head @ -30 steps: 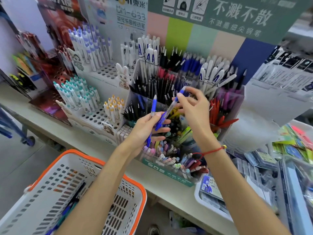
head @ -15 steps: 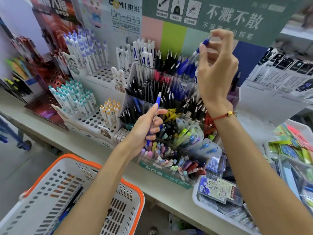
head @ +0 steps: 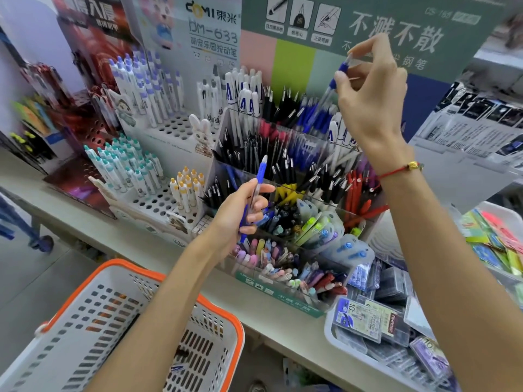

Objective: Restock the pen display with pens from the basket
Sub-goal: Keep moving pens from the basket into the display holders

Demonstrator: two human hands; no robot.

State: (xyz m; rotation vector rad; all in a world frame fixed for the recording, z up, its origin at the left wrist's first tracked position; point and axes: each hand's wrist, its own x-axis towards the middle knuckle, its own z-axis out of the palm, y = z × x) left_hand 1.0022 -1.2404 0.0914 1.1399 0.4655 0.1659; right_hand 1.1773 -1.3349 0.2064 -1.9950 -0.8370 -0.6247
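My right hand pinches a clear blue-capped pen by its top, its tip pointing down into the blue pens at the back row of the tiered clear pen display. My left hand holds another blue pen upright in front of the display's middle tiers. The white basket with an orange rim sits low at the left, below the shelf, with a few dark pens lying in it.
White holed stands with capped pens stand left of the display. A white tray of boxed refills lies at the lower right. Coloured packets fill the far right, and a green sign hangs above.
My right hand took a pen from beside my left hand and raised it to the back row, where it now points down. My left hand stayed in place.
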